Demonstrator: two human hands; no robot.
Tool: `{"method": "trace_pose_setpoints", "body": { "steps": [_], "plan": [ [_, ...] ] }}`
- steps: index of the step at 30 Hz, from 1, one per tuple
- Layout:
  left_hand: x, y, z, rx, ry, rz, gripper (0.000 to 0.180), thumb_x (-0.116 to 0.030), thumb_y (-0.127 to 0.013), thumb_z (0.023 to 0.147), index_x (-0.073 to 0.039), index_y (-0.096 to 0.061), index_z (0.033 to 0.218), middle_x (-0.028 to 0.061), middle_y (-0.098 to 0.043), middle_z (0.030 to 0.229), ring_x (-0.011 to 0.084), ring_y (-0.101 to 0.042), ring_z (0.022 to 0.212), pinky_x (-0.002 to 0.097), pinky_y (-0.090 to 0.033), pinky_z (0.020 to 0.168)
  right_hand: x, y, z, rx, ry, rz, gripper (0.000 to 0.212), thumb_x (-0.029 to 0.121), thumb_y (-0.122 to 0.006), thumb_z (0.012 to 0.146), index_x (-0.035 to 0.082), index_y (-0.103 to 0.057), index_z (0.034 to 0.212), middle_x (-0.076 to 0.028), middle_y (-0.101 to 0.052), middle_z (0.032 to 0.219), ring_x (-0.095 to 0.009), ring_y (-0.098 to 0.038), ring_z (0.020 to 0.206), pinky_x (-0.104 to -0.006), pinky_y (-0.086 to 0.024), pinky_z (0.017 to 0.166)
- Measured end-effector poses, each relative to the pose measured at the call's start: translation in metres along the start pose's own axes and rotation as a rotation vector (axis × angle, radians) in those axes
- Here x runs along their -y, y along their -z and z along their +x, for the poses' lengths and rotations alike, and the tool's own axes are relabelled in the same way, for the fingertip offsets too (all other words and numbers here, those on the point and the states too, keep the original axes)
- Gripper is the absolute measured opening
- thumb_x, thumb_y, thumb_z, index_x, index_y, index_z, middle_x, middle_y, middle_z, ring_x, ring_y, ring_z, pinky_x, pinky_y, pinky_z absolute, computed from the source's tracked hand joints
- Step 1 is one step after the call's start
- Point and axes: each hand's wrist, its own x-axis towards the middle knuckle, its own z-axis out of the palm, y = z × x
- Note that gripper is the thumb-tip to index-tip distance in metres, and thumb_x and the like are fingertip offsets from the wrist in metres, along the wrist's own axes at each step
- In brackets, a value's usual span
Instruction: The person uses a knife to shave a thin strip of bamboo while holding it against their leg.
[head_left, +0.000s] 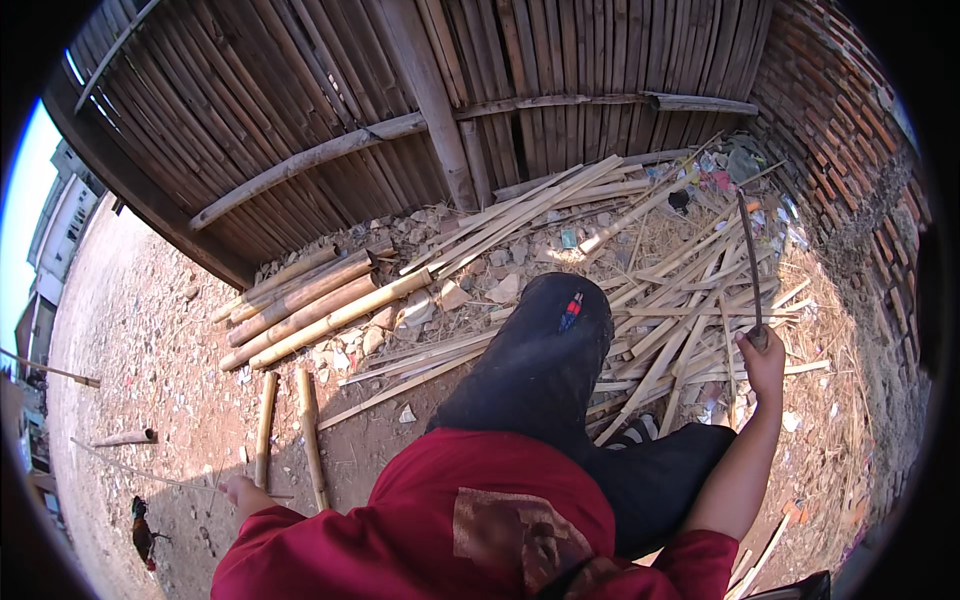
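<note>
My right hand [765, 366] is closed round the handle of a long, narrow-bladed knife [749, 255], raised on the right side. Its dark blade points away from me, over a pile of split bamboo strips [690, 330]. Out to the left, my left hand [240, 491] is closed on a thin bamboo strip [150, 472], which reaches leftward over the dirt. Two short bamboo pieces [309, 440] lie on the ground just beyond that hand. Part of the left hand's fingers is hidden.
Several bamboo poles [310, 300] lie beside a slatted bamboo wall [330, 100]. A brick wall [850, 120] rises at the right. Stones and litter cover the ground between. A rooster [142, 532] stands at the lower left, near a loose bamboo tube [125, 438].
</note>
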Motion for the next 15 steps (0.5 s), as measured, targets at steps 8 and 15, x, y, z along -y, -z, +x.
{"method": "trace_pose_setpoints", "body": {
  "steps": [8, 15],
  "plan": [
    [0.087, 0.001, -0.026, 0.254, 0.235, 0.328, 0.065, -0.047, -0.032, 0.107, 0.01, -0.052, 0.131, 0.0342, -0.06, 0.125, 0.048, -0.058, 0.118, 0.0506, -0.046, 0.102, 0.0, 0.005, 0.004, 0.035, -0.023, 0.015, 0.028, 0.023, -0.078, 0.085, 0.0, -0.064, 0.094, -0.004, -0.058, 0.068, -0.012, -0.052, 0.054, -0.0304, -0.042, 0.052],
    [0.008, -0.026, -0.003, 0.064, -0.054, 0.048, 0.066, -0.047, -0.032, 0.106, 0.011, -0.051, 0.133, 0.0352, -0.059, 0.127, 0.048, -0.058, 0.12, 0.0506, -0.046, 0.103, 0.017, -0.001, 0.0, 0.045, -0.053, 0.004, 0.028, 0.021, -0.079, 0.083, -0.001, -0.064, 0.093, -0.005, -0.062, 0.073, -0.013, -0.055, 0.062, -0.0315, -0.045, 0.057]
  ]
}}
